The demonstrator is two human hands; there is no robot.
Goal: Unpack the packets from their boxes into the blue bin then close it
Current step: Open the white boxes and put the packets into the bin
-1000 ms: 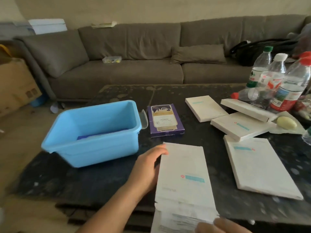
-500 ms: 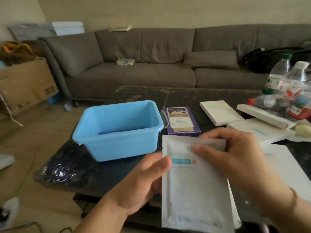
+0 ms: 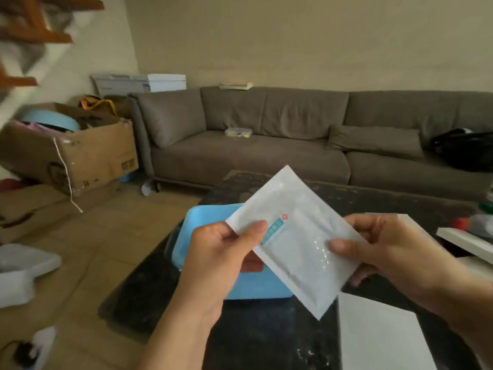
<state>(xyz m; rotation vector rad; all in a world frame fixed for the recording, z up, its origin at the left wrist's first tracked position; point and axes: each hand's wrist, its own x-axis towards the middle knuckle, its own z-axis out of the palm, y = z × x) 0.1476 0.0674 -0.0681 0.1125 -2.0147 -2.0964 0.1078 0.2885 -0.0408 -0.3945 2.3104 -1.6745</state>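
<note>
A white packet (image 3: 294,236) with a teal label is held tilted in the air above the blue bin (image 3: 186,236). My left hand (image 3: 221,257) pinches its left edge, thumb on top. My right hand (image 3: 394,252) grips its right edge, thumb on the front. The bin stands on the dark table (image 3: 266,337), mostly hidden behind my left hand and the packet. A flat white box (image 3: 381,335) lies on the table below my right hand. Another white box (image 3: 466,239) shows at the right edge.
A grey sofa (image 3: 266,145) runs along the far side of the table. Cardboard boxes (image 3: 80,153) sit on the floor at the left. White items (image 3: 21,273) lie on the floor near the left edge. A dark bag (image 3: 464,148) rests on the sofa's right end.
Both hands have lifted the packet higher and turned it diagonal over the bin. The view has tilted up and left, so the purple box and bottles have left the frame.
</note>
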